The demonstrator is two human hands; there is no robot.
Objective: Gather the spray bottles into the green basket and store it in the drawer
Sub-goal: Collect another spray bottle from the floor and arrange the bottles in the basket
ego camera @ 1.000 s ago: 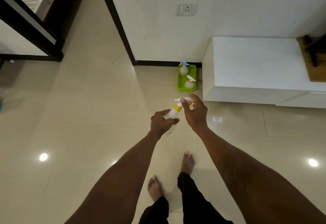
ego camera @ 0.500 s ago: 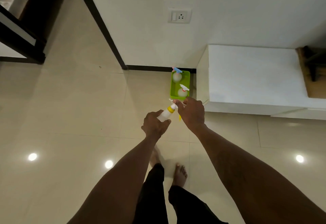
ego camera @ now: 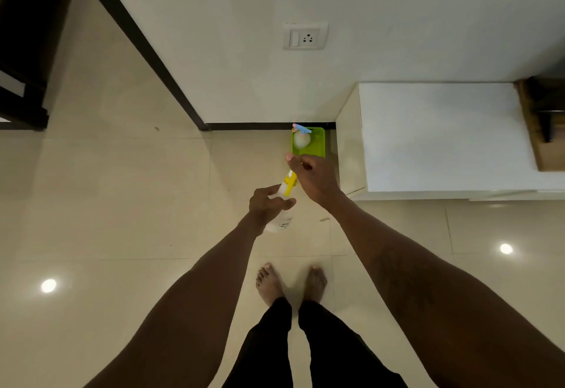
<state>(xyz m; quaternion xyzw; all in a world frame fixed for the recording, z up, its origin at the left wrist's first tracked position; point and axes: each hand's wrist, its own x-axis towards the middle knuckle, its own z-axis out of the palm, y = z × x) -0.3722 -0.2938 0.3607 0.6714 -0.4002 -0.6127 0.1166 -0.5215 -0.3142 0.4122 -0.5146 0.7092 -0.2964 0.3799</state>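
Basket (ego camera: 320,143) holds a blue-topped bottle (ego camera: 301,140); left fingers (ego camera: 266,192) wrap the yellow-collared bottle (ego camera: 289,182), right fingers (ego camera: 292,160) cover its top, grip unclear

Your left hand (ego camera: 269,204) grips the yellow-collared spray bottle (ego camera: 288,186) around its body, tilted toward one o'clock. Your right hand (ego camera: 315,178) lies over its spray head, fingers hidden. At twelve o'clock the green basket (ego camera: 318,144) sits on the floor holding a blue-triggered bottle (ego camera: 301,138), with the white cabinet (ego camera: 437,134) at its three o'clock.
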